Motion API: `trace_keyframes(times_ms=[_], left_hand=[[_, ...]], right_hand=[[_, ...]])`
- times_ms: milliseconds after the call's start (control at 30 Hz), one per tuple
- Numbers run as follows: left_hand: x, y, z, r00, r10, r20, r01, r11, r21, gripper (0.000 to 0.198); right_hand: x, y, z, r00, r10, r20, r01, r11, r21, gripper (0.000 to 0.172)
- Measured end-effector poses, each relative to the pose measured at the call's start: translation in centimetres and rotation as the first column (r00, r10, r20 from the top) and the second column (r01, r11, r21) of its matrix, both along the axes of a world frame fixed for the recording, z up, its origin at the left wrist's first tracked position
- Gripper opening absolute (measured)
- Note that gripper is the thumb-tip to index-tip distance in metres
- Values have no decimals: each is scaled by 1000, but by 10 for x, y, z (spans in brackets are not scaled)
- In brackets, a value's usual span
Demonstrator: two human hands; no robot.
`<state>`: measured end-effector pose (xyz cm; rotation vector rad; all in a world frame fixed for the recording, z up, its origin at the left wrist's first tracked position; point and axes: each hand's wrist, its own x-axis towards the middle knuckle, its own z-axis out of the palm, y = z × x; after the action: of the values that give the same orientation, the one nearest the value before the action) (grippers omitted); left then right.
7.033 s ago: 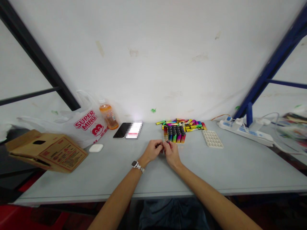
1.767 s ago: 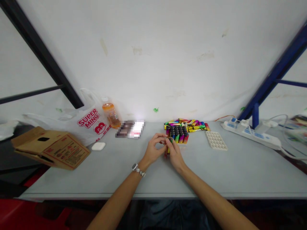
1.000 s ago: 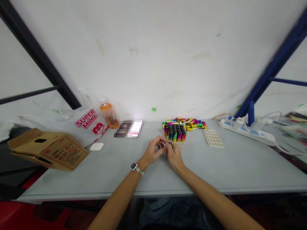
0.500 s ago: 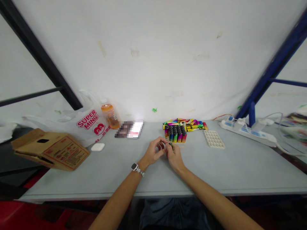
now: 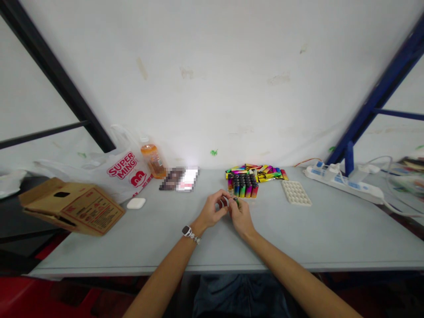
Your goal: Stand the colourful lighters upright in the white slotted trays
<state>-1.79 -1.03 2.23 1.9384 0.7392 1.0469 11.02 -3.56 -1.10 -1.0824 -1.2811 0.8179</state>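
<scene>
Above the grey table point(image 5: 159, 247), my two hands meet at the fingertips in front of a block of lighters. In my right hand point(image 5: 241, 216) is a lighter point(image 5: 236, 201), its dark top and a bit of green showing past the fingers. My left hand point(image 5: 213, 210) has curled fingers and a thumb close against the right fingertips; what it pinches is too small to make out. Just beyond stand several upright lighters point(image 5: 245, 187), packed in rows, with black tops and rainbow bodies. Behind them lie shiny multicoloured wrappers point(image 5: 270, 176) in a loose heap.
To the right are a cream tray with round hollows point(image 5: 296, 193) and a white power strip point(image 5: 344, 183) with cables. Leftward are a cardboard box point(image 5: 79, 207), a plastic bag point(image 5: 122, 172), an orange bottle point(image 5: 153, 160), a white case point(image 5: 136, 203) and a blurred-out item point(image 5: 179, 179).
The view has shifted very slightly. Both hands hold nearly the same pose, and a little more of the green on the lighter shows in my right hand.
</scene>
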Motion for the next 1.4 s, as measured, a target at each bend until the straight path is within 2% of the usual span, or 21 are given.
trace_keyframes(times_ms=[400, 633, 900, 1400], left_hand=[[0, -1, 1, 1000, -14, 3, 14, 1000, 23, 23], [0, 0, 0, 1000, -15, 6, 15, 1000, 16, 23], [0, 0, 0, 1000, -18, 5, 18, 1000, 6, 24], [0, -1, 0, 1000, -9, 0, 9, 1000, 26, 23]], right_hand=[[1, -4, 8, 1000, 25, -4, -25, 1000, -3, 40], [0, -1, 2, 1000, 1, -13, -1, 1000, -3, 39], [0, 0, -1, 1000, 2, -3, -1, 999, 37, 30], [0, 1, -2, 1000, 5, -18, -5, 999, 32, 32]])
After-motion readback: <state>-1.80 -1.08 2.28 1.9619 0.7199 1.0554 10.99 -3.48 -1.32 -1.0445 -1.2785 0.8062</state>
